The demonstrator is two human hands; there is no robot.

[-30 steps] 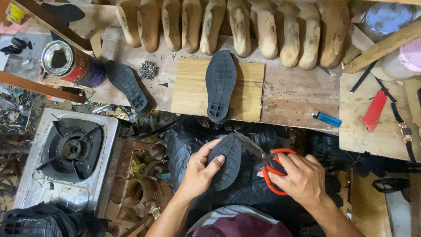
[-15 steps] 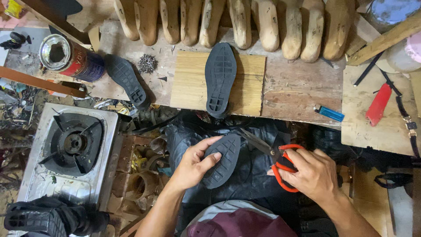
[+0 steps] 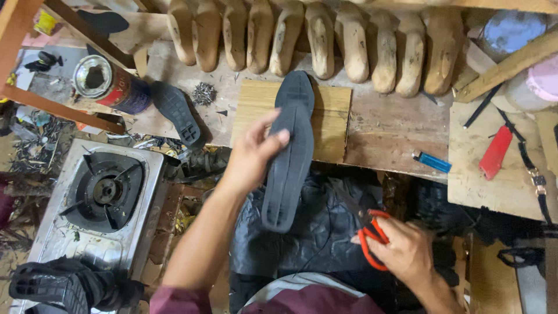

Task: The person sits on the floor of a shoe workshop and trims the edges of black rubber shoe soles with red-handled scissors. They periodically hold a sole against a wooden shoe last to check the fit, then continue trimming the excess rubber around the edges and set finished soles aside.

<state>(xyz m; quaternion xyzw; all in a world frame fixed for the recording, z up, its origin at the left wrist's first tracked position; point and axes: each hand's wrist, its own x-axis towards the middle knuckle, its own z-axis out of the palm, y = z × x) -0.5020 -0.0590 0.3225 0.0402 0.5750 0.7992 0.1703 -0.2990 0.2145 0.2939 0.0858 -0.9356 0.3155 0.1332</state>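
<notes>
Left hand: the left hand is raised over the table edge, its fingers loosely curled round the left edge of a dark rubber sole, thumb on top, tips pressed to the tread side
Sole in hand: held lengthwise, toe end up over the board, heel end down over the lap; ribbed underside faces the camera
Right hand: the right hand sits low by the lap, fingers closed through the orange-red loops of a pair of scissors; the dark blades point up and left and look shut, apart from the sole
Second sole: another dark sole lies on a pale wooden board, partly hidden behind the held one
Third sole: a smaller sole lies flat on the table left of the board, near a heap of small nails
Table: worn wooden table with a blue lighter near its front edge and a red-handled tool on a pale slab to the right
Back row: 8 or so wooden shoe lasts stand side by side along the far edge
Left side: an open tin can on the table; below it a single-burner gas stove
Lap: black plastic sheet spread under both hands
</notes>
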